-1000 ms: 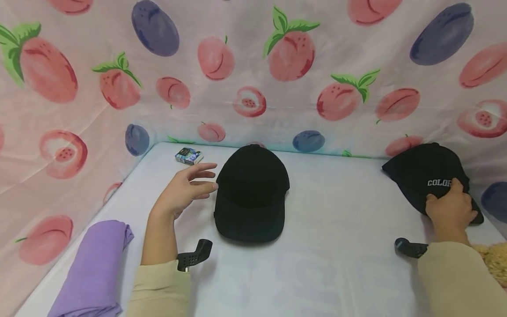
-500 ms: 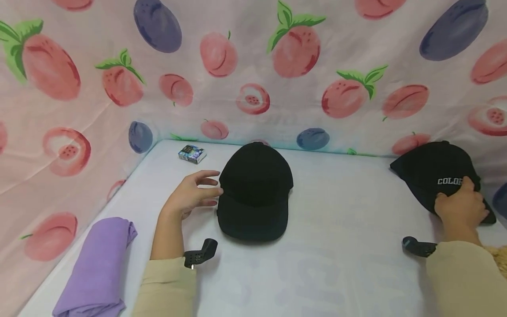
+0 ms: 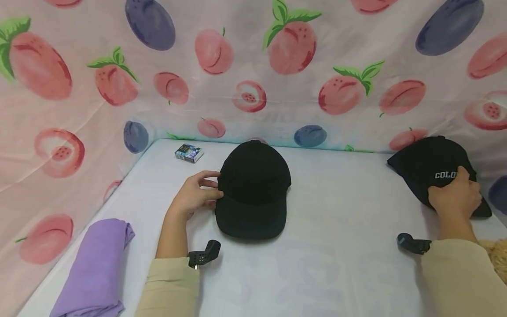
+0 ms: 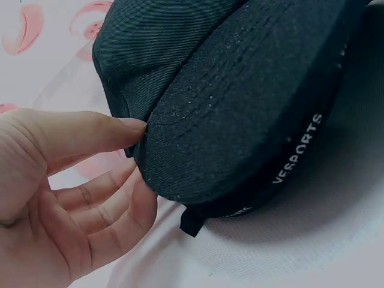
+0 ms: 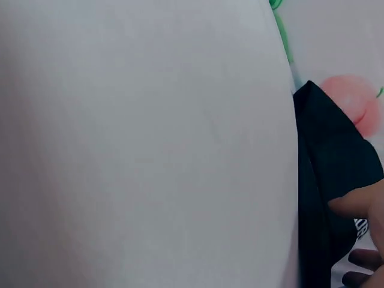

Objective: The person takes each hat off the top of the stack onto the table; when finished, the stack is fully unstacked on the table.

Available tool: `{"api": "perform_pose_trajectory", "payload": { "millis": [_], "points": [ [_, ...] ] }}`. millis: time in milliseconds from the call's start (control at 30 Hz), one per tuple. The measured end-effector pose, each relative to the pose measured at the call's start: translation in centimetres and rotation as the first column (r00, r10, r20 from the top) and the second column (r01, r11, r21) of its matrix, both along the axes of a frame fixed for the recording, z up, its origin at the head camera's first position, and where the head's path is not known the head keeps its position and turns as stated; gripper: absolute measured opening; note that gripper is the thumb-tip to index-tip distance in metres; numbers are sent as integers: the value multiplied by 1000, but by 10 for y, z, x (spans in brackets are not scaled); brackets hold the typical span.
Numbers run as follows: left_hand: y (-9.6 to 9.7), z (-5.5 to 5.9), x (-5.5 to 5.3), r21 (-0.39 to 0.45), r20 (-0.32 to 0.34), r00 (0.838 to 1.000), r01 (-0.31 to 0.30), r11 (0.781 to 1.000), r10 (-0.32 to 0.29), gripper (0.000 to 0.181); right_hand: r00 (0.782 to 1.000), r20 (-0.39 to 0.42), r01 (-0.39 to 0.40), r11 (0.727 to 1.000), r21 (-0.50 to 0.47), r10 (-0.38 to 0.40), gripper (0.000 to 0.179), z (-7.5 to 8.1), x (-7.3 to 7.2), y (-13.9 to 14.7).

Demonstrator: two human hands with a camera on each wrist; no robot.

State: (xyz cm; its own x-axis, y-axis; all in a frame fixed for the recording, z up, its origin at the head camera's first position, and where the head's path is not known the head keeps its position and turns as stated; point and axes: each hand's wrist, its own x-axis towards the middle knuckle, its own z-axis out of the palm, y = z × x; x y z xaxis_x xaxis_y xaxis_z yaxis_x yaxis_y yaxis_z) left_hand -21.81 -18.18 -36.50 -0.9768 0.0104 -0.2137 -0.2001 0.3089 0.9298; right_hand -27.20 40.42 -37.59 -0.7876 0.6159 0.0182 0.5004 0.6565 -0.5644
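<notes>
A black baseball cap [image 3: 253,180] sits mid-table with its brim toward me. At its left side my left hand [image 3: 194,193] pinches the edge; in the left wrist view the thumb [image 4: 114,131] lies at the brim's corner and the other fingers curl beneath. White letters show along the brim's edge there. At the far right, a second black baseball cap [image 3: 431,160] with white lettering on its front leans by the wall. My right hand [image 3: 455,196] grips its lettered front, thumb and index finger on the fabric, covering some letters. The right wrist view shows only part of this hand.
A small patterned box [image 3: 189,153] lies at the back left. Folded purple cloth [image 3: 95,268] rests at the front left. Something tan and fluffy [image 3: 495,255] shows beside the right sleeve. Fruit-printed fabric [image 3: 285,101] hangs behind the white table [image 3: 336,229].
My left hand has moved slightly right, its thumb and fingers coming onto the middle cap's edge. My right hand stays on the right cap. The head view has shifted a little.
</notes>
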Motion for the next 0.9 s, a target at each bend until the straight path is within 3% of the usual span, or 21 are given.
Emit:
{"api": "perform_pose_trajectory", "payload": {
  "millis": [200, 633, 900],
  "points": [
    [1, -1, -1, 14, 0, 1000, 2, 1000, -2, 63, 997, -61, 34, 999, -42, -37, 82, 5, 3, -11],
    [1, -1, 0, 32, 17, 1000, 6, 999, -7, 65, 989, -149, -33, 991, -127, 13, 80, 22, 8, -38],
    [1, -2, 1, 34, 16, 1000, 11, 999, -11, 66, 980, -168, -124, 985, -117, 104, 78, 22, 9, -51]
  ]
}}
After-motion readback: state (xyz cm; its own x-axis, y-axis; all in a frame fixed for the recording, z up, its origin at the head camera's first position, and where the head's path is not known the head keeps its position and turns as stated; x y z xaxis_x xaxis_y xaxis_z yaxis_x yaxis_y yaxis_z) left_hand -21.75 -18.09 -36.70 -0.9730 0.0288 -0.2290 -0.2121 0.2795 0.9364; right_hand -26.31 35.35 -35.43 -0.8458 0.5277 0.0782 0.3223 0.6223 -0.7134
